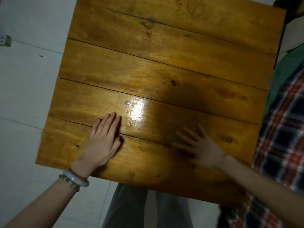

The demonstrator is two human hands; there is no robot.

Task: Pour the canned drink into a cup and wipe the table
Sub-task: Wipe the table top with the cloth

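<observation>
A square wooden table [164, 55] of varnished yellow-brown planks fills the view, with a bright glare patch near its middle. My left hand [103, 140] lies flat on the near left part of the top, fingers straight and together, bracelets on its wrist. My right hand [199, 145] lies flat on the near right part, fingers spread, slightly blurred and in shadow. Neither hand holds anything. No can, cup or cloth shows in this view.
Pale floor tiles [24, 96] lie left of the table. A plaid cloth [283, 137] and a green fabric [289, 71] sit against the table's right edge. My legs in grey trousers [131, 208] stand at the near edge. A small object [5, 40] lies far left.
</observation>
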